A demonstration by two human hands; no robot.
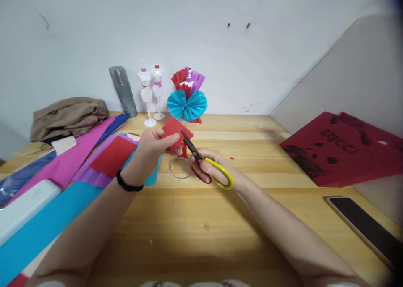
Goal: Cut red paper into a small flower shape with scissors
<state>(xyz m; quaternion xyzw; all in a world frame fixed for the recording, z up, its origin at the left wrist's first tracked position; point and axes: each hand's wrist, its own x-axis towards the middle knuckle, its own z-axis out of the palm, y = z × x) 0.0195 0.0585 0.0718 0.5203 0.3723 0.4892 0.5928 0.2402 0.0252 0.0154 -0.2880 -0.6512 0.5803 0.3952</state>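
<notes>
The wooden surface (195, 236) spreads beneath your arms. At its right side you have a red shopping bag (343, 148) lettered "ZQCCI", lying tilted. A turquoise paper strip (63, 215) runs along the near left, with a magenta paper sheet (69, 165) beyond it and a crumpled brown cloth (69, 115) at the far left. Your smartphone (362, 228), dark screen up, lies at the near right.

Against the wall, left of centre, a dress form wears pleated paper with a turquoise paper bow (187, 105) in front. To its left stand two bare white dress forms (146, 95), then a grey-green flask (124, 92), tilted.

Your left hand (154, 143), with a black band on the wrist, pinches the red paper piece (176, 129) between thumb and fingers, above the middle of the surface. Your right hand (215, 163) has its fingers closed through the red and yellow handles of the scissors (197, 154), whose dark blades reach the right part of that piece. Just below your hands lies a thin ring (170, 169); a tiny red scrap (232, 158) lies to the right.
</notes>
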